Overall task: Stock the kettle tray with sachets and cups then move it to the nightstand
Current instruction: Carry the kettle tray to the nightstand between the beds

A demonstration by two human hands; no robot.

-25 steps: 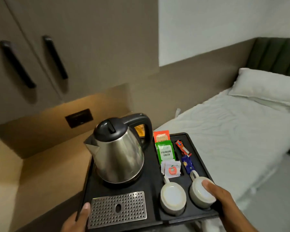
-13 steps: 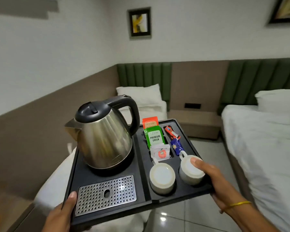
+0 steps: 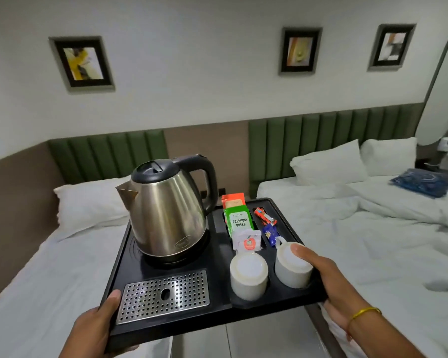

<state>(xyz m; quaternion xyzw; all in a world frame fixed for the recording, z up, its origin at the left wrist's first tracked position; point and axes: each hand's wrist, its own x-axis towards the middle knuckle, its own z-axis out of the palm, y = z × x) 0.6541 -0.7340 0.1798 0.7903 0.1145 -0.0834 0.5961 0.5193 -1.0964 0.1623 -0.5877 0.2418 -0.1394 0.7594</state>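
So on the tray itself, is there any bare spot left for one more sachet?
On the tray, bare strip between kettle and green sachet; bare corner right of the red sticks. Sachet slots and cups crowd the rest.

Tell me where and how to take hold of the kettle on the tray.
Grip the kettle by its black loop handle, coming from the right rear side of the tray with the hand wrapped through the loop. The handle arches clear of the steel body on the side opposite the spout, and the kettle stands upright, so it lifts straight up.
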